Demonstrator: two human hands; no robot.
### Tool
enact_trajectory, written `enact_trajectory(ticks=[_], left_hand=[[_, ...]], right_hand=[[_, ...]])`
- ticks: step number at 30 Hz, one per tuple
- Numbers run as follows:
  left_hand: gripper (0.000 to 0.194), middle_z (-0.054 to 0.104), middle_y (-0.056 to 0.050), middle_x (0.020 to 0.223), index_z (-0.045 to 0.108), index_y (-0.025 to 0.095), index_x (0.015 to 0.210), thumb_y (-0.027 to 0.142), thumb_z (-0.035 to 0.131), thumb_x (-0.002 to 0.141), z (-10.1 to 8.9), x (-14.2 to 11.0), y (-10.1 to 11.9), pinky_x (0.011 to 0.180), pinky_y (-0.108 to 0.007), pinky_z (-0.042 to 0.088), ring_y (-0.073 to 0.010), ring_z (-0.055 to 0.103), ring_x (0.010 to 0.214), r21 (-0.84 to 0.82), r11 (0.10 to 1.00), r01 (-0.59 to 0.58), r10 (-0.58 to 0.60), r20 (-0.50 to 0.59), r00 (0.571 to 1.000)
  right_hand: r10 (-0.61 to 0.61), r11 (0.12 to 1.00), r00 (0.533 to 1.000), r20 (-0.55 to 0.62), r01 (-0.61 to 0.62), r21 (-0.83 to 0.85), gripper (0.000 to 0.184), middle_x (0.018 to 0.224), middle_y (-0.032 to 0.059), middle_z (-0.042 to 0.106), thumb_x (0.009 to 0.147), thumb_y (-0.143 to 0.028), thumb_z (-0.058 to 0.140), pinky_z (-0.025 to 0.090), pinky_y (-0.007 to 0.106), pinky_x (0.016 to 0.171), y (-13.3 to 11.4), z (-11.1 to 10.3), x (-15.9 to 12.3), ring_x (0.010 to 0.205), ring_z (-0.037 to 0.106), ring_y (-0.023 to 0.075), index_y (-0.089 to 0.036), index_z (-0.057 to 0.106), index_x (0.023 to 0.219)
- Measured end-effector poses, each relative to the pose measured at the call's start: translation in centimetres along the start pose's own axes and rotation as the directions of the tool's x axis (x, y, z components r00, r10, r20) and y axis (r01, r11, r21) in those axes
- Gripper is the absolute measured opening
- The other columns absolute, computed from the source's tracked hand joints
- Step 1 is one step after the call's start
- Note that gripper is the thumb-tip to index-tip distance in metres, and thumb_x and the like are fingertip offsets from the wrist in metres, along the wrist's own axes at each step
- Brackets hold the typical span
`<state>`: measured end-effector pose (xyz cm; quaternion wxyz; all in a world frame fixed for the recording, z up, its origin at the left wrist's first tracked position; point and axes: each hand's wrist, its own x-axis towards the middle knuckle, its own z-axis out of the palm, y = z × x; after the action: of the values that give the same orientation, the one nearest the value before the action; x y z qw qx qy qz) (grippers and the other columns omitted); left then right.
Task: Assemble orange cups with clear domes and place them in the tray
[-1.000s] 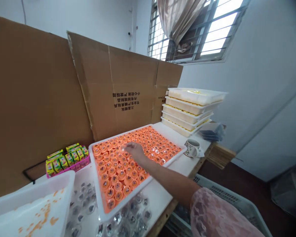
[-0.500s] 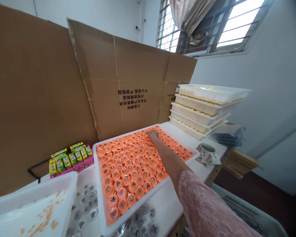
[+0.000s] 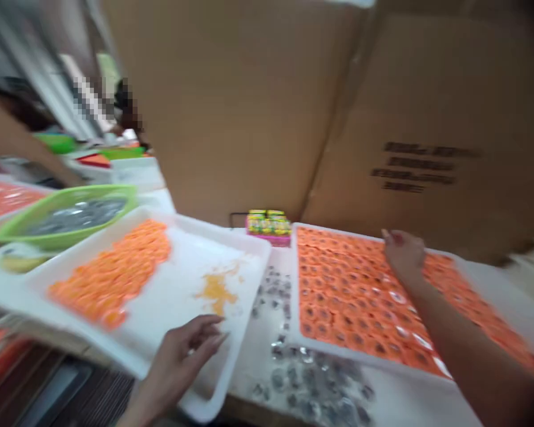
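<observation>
My left hand (image 3: 184, 356) hovers over the near right part of a white tray (image 3: 178, 279). Its fingers are bent, thumb and forefinger are apart, and nothing shows between them. Orange pieces (image 3: 115, 276) fill that tray's left part, and yellow-orange crumbs (image 3: 218, 290) lie on its bare floor. My right hand (image 3: 404, 255) is over the far side of another white tray (image 3: 296, 284), packed with rows of orange cups (image 3: 347, 290) with dark-printed round tops. Motion blur hides whether its fingers hold anything.
Small clear round pieces with dark marks (image 3: 293, 379) lie between and before the trays. Behind stand a pink basket (image 3: 279, 240) of yellow-green boxes and tall cardboard (image 3: 231, 118). At left are a green basket (image 3: 131, 198) of clear pieces and another person's arm (image 3: 22, 139).
The view has swung left, bringing the left tray, my left hand and another person into sight. My right hand remains over the far side of the packed orange tray.
</observation>
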<state>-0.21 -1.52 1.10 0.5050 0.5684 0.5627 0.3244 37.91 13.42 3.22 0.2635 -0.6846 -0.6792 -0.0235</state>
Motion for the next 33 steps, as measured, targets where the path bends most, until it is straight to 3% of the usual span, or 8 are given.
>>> enact_trajectory(ticks=[5,7,11,14,18,20,27,33], left_hand=[[0.028,0.063,-0.004,0.067,0.068,0.016,0.087,0.041,0.059,0.078,-0.7,-0.2,0.7,0.057,-0.024,0.043,-0.0155,0.056,0.063,-0.03,0.987,-0.159,0.159,0.016,0.987],[0.026,0.061,-0.003,0.062,0.069,0.015,0.079,0.039,0.058,0.079,-0.7,-0.7,0.8,0.055,-0.023,0.04,-0.0134,0.052,0.058,-0.05,0.97,-0.236,0.238,0.024,0.971],[0.025,0.059,-0.002,0.055,0.066,0.015,0.067,0.032,0.057,0.081,-1.2,-1.5,0.4,0.052,-0.023,0.036,-0.0115,0.049,0.052,-0.08,0.912,-0.401,0.389,-0.135,0.911],[0.03,0.057,-0.002,0.052,0.062,0.015,0.059,0.031,0.053,0.083,-1.8,-1.5,-0.3,0.05,-0.023,0.036,-0.0108,0.048,0.048,-0.174,0.868,-0.464,0.388,-0.346,0.854],[0.033,0.053,0.0,0.047,0.058,0.016,0.055,0.032,0.052,0.084,-2.2,-1.4,-0.7,0.047,-0.024,0.033,-0.0101,0.045,0.044,-0.277,0.825,-0.493,0.339,-0.456,0.823],[0.033,0.052,0.0,0.046,0.058,0.017,0.054,0.032,0.052,0.083,-2.4,-1.3,-0.7,0.046,-0.025,0.031,-0.0102,0.043,0.044,-0.281,0.812,-0.512,0.354,-0.461,0.814],[0.032,0.053,-0.001,0.049,0.058,0.019,0.056,0.034,0.053,0.083,-2.8,-1.4,-1.0,0.05,-0.028,0.033,-0.0127,0.045,0.047,-0.302,0.823,-0.481,0.337,-0.424,0.841],[0.016,0.059,-0.002,0.079,0.058,0.021,0.091,0.034,0.05,0.086,-2.3,-0.4,-1.5,0.064,-0.026,0.041,-0.0152,0.052,0.07,-0.374,0.847,-0.378,0.123,-0.554,0.824]], right_hand=[[-0.134,0.916,0.954,-0.267,0.222,0.333,0.027,0.094,0.0087,0.065,0.084,-0.037,0.053,0.049,0.033,0.072,-9.0,2.8,0.8,0.082,0.061,0.0191,-0.017,0.065,0.096],[-0.349,0.798,0.93,-0.116,0.36,0.483,0.021,0.087,0.0056,0.067,0.086,-0.032,0.051,0.048,0.03,0.072,-14.9,4.1,-0.4,0.08,0.061,0.0168,-0.019,0.067,0.088],[-0.74,0.537,0.66,0.125,0.469,0.701,0.015,0.082,0.0039,0.067,0.085,-0.027,0.056,0.045,0.024,0.07,-28.6,9.2,-3.9,0.075,0.06,0.013,-0.018,0.069,0.084],[-0.854,0.476,0.465,0.234,0.516,0.712,0.016,0.085,0.0043,0.065,0.08,-0.025,0.063,0.043,0.023,0.071,-36.1,13.5,-5.6,0.076,0.059,0.013,-0.016,0.068,0.092],[-0.888,0.453,0.247,0.387,0.605,0.654,0.03,0.093,0.0045,0.059,0.078,-0.028,0.066,0.041,0.025,0.073,-40.6,17.6,-6.2,0.084,0.055,0.0154,-0.02,0.063,0.107],[-0.879,0.447,0.188,0.439,0.647,0.617,0.032,0.097,0.0046,0.056,0.079,-0.028,0.064,0.039,0.026,0.074,-41.3,18.9,-6.2,0.088,0.052,0.0166,-0.022,0.061,0.11],[-0.835,0.541,0.3,0.461,0.599,0.59,0.026,0.089,0.0023,0.055,0.073,-0.03,0.07,0.039,0.024,0.069,-38.8,18.7,-6.1,0.078,0.052,0.0144,-0.018,0.063,0.095],[-0.787,0.583,0.528,0.318,0.47,0.662,0.023,0.091,0.0037,0.058,0.075,-0.023,0.067,0.043,0.024,0.068,-32.3,11.6,-4.6,0.071,0.054,0.0111,-0.016,0.063,0.097]])
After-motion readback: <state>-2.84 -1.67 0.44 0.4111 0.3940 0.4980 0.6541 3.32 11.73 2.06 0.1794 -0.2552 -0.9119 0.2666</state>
